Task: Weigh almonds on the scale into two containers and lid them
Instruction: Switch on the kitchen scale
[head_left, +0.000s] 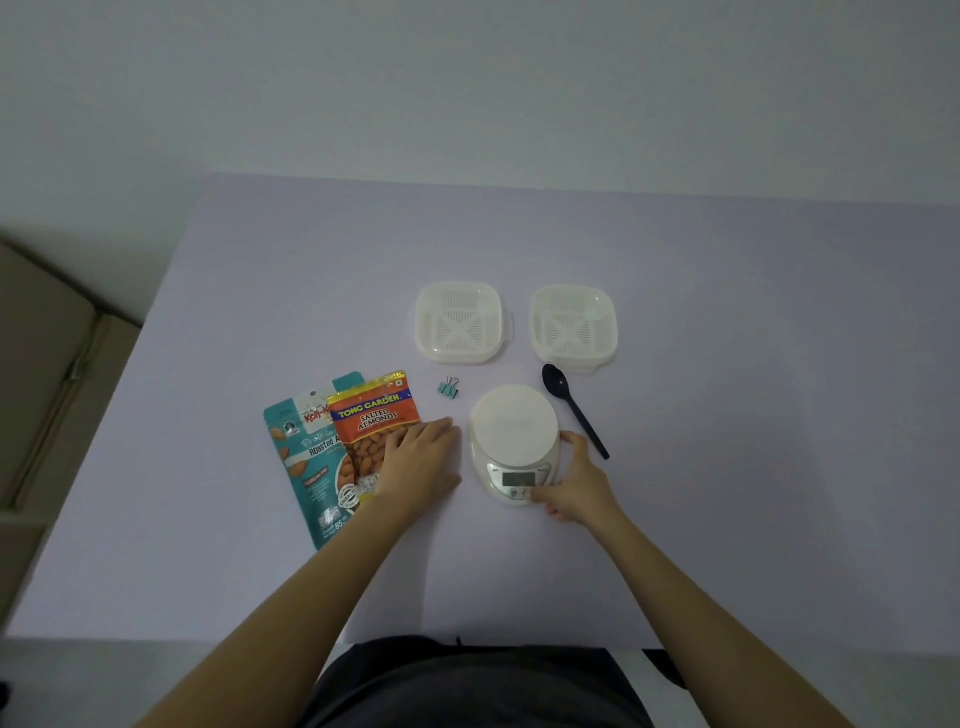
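A white kitchen scale (514, 426) with a round platform sits on the lilac table (727, 364). My right hand (574, 486) grips its right side, the thumb near the front below the display. My left hand (421, 462) lies flat, fingers straight, on the orange salted almonds bag (376, 421), which overlaps a teal roasted almonds bag (304, 457). Two white lidded containers stand behind the scale, one to the left (460, 322) and one to the right (574, 327). A black spoon (574, 410) lies right of the scale.
A small teal binder clip (448, 387) lies between the bags and the left container. A beige sofa (41, 364) stands off the table's left edge. The near table edge runs just in front of my torso.
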